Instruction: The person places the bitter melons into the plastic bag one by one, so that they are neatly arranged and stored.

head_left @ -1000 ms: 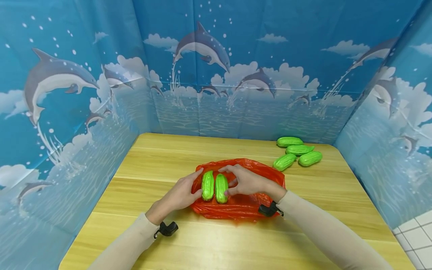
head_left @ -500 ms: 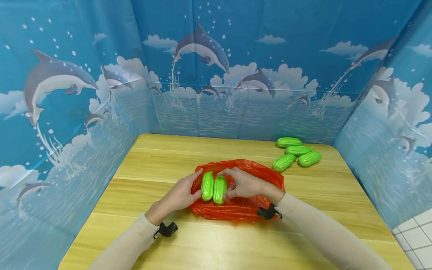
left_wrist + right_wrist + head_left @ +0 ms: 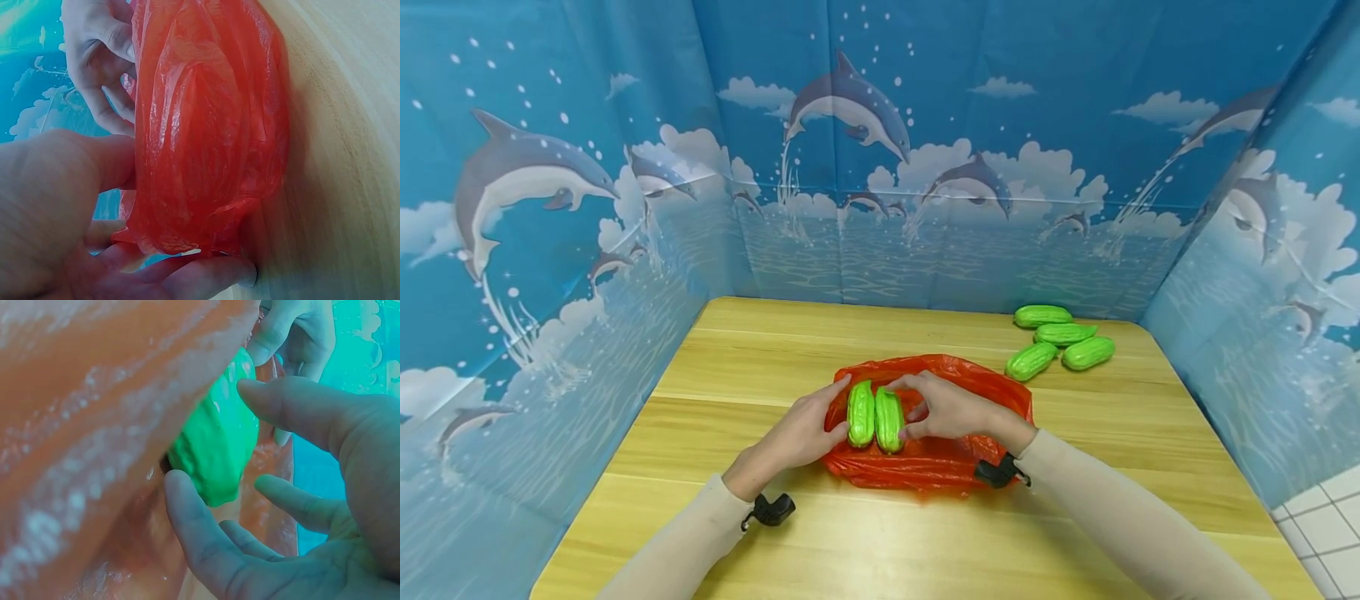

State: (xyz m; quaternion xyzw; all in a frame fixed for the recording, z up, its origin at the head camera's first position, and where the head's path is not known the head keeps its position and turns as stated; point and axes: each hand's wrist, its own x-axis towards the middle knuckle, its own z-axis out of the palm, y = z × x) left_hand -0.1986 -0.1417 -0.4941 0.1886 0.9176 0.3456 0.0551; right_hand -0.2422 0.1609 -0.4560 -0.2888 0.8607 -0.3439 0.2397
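Observation:
Two plump, glossy green toy cucumbers lie side by side in an open red plastic bag (image 3: 925, 471). The left cucumber (image 3: 861, 415) leans close to my left hand (image 3: 805, 427), whose thumb is inside the rim and whose other fingers are outside, gripping the bag's left side. My right hand (image 3: 951, 406) reaches into the bag and holds the right cucumber (image 3: 890, 421) between thumb and index finger. In the right wrist view, those fingertips sit at the cucumber (image 3: 219, 440) while the other fingers stay spread. The bag's wall (image 3: 200, 125) hides the cucumbers in the left wrist view.
Several more green cucumbers (image 3: 1063, 334) lie in a group at the back right of the wooden table (image 3: 760, 333). A blue dolphin-print curtain (image 3: 880, 167) surrounds the back and sides. Each wrist carries a black camera (image 3: 772, 509).
The right cucumber has shifted left with my right hand, closing the gap to the left one, then turned slightly, its far end leaning left. My left hand has stayed at the bag.

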